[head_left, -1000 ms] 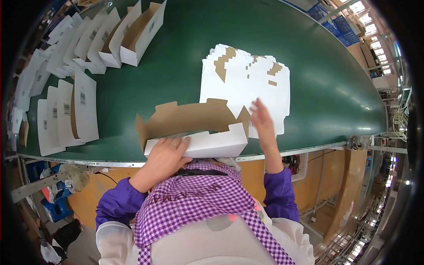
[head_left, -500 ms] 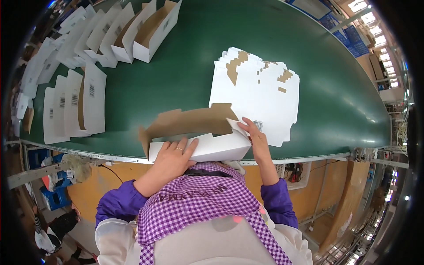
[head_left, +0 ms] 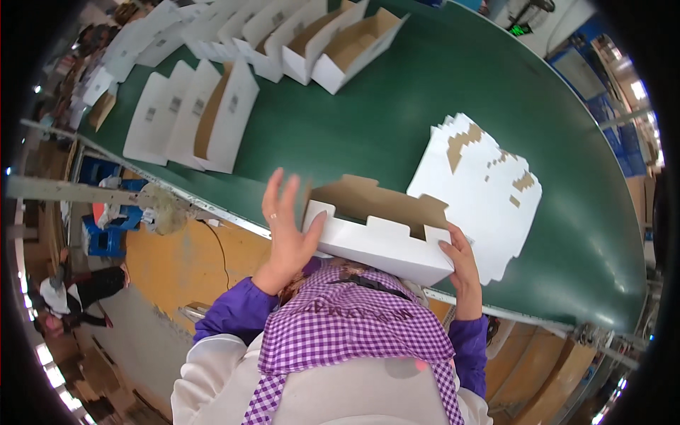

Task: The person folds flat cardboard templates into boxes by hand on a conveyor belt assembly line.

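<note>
A partly folded cardboard box [head_left: 386,244], white outside and brown inside, stands at the table's near edge against my apron. Its long back wall is upright and small flaps stick up along the front and the ends. My left hand [head_left: 287,230] is at the left end, fingers spread and raised, slightly blurred, the thumb against the white end flap. At the right end, my right hand [head_left: 464,265] grips the corner, with the thumb over the flap and the fingers around the outside. Beside it lies a stack of flat white box blanks [head_left: 474,191] with brown patches.
Several folded white boxes [head_left: 212,117] stand in a row on the left of the green table [head_left: 340,134], and more boxes [head_left: 361,42] line its far left side. Blue crates [head_left: 623,134] are beyond the far right edge. Another person [head_left: 78,294] is at the lower left.
My left hand has gone from the box's front wall to its left end and spread its fingers. The right end flap now stands folded in under my right thumb. The whole view has turned.
</note>
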{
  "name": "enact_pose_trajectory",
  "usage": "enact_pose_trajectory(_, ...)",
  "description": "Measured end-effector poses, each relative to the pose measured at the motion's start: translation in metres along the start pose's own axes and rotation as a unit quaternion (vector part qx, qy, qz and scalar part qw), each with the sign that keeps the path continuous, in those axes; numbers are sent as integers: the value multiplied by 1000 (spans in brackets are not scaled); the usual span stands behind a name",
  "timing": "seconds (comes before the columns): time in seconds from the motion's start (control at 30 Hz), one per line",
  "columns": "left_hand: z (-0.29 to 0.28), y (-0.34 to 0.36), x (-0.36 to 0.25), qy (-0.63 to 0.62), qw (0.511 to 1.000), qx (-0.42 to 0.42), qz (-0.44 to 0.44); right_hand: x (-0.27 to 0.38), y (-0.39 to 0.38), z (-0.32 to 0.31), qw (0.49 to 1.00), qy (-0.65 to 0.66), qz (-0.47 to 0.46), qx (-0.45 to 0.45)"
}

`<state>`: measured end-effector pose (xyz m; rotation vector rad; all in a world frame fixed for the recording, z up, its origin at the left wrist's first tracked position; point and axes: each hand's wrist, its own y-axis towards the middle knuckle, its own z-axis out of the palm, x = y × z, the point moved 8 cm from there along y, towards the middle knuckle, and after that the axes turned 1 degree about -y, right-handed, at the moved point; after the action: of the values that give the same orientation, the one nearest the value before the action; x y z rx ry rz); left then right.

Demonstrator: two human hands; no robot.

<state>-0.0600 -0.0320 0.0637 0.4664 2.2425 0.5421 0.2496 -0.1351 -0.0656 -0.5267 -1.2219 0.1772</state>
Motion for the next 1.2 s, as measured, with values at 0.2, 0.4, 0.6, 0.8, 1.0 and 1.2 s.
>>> enact_pose_trajectory(0.2, 80, -58, 87, -369, 873, 193, -252, -5, -13, -7, 993, -81, -26, -76)
enact_pose_trajectory(0.4, 58, -47, 49, -366, 897, 207, -132, -21, -11, -20, 996, -61, -44, -49)
enact_pose_trajectory(0.6, 72, -64, 77, -424, 850, 208, -232, -11, -3, -13, 988, -123, -81, 46)
enact_pose_trajectory(0.8, 64, -55, 77, -319, 855, 303, -275, 2, 5, -5, 976, -172, -103, 87)
enact_pose_trajectory(1.0, 74, -60, 82, -428, 831, 265, -236, 9, 7, 5, 963, -209, -128, 115)
enact_pose_trajectory(1.2, 68, -58, 79, -346, 849, 279, -286, 22, -13, 18, 934, -243, -217, 149)
